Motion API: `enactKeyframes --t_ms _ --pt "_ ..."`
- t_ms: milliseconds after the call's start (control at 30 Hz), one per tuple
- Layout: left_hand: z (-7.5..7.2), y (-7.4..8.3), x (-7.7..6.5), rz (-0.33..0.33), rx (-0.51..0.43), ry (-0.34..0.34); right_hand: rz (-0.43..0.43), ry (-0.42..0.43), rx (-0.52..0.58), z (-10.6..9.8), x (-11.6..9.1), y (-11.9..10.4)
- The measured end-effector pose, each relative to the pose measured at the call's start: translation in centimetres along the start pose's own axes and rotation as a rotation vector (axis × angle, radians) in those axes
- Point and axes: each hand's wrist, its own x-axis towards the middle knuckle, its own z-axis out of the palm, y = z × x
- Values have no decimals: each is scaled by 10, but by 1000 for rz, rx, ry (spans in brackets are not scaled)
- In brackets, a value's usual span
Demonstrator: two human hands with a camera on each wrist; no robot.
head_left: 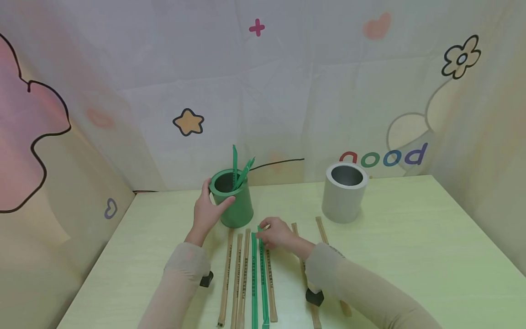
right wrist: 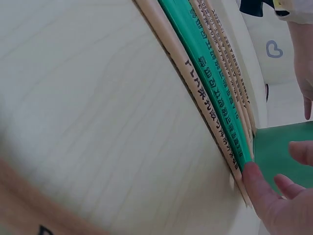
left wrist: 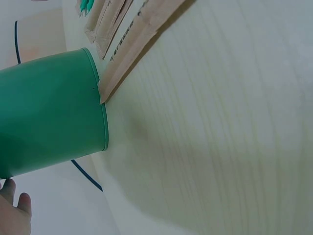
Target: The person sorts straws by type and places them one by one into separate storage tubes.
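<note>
My left hand (head_left: 207, 208) grips the green cup (head_left: 240, 210) near its rim, the thumb on the front and the fingers on its left side. Two or so green wrapped straws (head_left: 235, 164) stand in that cup. Beside the cup's foot, my right hand (head_left: 279, 233) touches the upper end of a green wrapped straw (head_left: 263, 274) lying on the table; in the right wrist view its other fingers (right wrist: 288, 186) are apart from the straw. Another green wrapped straw (head_left: 254, 283) lies just left of it. Brown wrapped straws (head_left: 236, 283) with dark print flank them.
A white cup (head_left: 344, 196) stands at the back right of the pale wooden table (head_left: 411, 237). Two more brown wrapped straws (head_left: 322, 228) lie apart, partly under my right forearm. A printed curtain (head_left: 279, 100) hangs behind the table's back edge.
</note>
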Motion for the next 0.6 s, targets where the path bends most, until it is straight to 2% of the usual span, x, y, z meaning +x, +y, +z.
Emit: enactKeyframes --t_ms 300,600 --pt "-1 0 0 -8 9 -7 -43 -49 -103 1 -7 2" --pt "-1 0 0 -12 9 -12 -74 -51 -130 0 -14 9"
